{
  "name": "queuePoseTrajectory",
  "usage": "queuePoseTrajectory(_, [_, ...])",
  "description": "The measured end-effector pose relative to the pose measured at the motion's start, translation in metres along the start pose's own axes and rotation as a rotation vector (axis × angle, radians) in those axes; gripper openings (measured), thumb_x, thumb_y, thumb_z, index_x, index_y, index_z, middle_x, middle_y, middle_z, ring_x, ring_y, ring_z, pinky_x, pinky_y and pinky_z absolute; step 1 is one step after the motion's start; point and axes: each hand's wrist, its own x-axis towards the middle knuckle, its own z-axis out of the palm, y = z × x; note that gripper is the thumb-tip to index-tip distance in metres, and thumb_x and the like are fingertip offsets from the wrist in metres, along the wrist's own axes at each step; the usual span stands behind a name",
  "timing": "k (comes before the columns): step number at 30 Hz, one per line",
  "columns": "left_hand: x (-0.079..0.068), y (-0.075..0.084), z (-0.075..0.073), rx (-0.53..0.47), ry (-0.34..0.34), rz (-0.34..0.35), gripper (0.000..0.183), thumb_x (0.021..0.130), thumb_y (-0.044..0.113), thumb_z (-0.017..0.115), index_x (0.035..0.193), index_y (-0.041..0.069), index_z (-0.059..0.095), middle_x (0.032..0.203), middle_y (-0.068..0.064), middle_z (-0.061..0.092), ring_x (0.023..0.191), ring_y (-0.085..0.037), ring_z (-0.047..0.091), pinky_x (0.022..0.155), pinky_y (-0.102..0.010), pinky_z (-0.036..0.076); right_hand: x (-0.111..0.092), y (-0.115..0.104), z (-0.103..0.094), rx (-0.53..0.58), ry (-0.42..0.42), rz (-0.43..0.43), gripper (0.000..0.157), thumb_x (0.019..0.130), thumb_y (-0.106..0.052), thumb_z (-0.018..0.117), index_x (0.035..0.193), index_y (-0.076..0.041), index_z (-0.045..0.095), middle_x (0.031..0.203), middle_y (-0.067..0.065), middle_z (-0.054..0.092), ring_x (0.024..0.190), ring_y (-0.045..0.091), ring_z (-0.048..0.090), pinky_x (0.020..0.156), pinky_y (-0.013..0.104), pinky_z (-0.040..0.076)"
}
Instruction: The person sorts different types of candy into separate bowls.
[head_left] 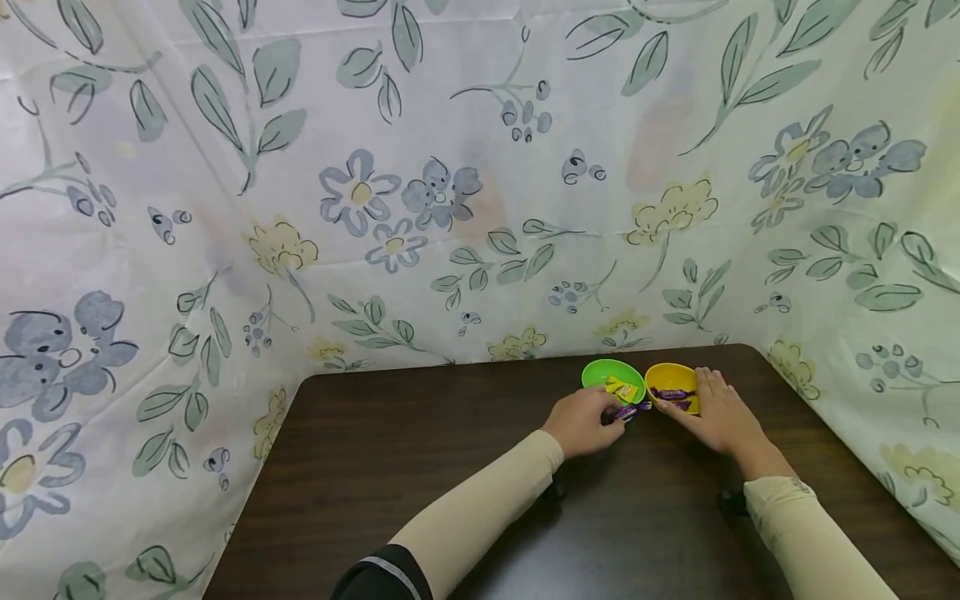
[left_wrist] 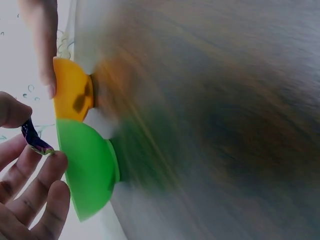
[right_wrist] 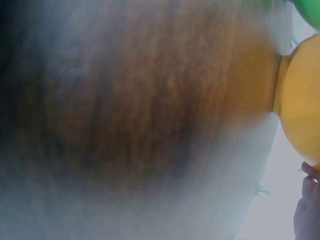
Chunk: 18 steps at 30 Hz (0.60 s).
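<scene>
My left hand (head_left: 588, 423) is at the front of a green bowl (head_left: 602, 372) and pinches a purple-wrapped candy (left_wrist: 35, 139) between thumb and fingertips. Yellow-wrapped candies (head_left: 621, 389) lie in that bowl. Right beside it stands a yellow bowl (head_left: 670, 374) with purple-wrapped candies (head_left: 672, 394) inside. My right hand (head_left: 722, 418) rests against the yellow bowl's right side, its fingers mostly straight and the thumb along the near rim. The right wrist view catches only part of that hand, at the lower right edge.
Both bowls stand near the back right of a dark brown wooden table (head_left: 420, 467). A white cloth (head_left: 480, 208) printed with flowers and leaves hangs behind the table and along its sides.
</scene>
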Motion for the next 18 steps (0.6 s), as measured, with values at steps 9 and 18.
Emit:
queuePoseTrajectory(9, [0.024,0.011,-0.001,0.009,-0.007,-0.046,0.026,0.100,0.039,0.070,0.118,0.025,0.081,0.108,0.010,0.071,0.084,0.003,0.061,0.064,-0.014,0.048,0.000,-0.001,-0.002,-0.004,-0.008,0.001,0.117,0.101,-0.075,0.044,0.160,0.021,0.011,0.163,0.047,0.018,0.153,0.063,0.017,0.123,0.074,0.017])
queuePoseTrajectory(18, [0.038,0.014,0.001,0.000,-0.028,-0.089,0.026,0.101,0.037,0.068,0.120,0.025,0.080,0.114,0.009,0.071,0.089,0.002,0.062,0.068,-0.017,0.052,0.000,0.000,0.000,0.002,-0.001,-0.003,0.117,0.101,-0.075,0.045,0.160,0.021,0.012,0.163,0.047,0.018,0.153,0.063,0.018,0.123,0.074,0.017])
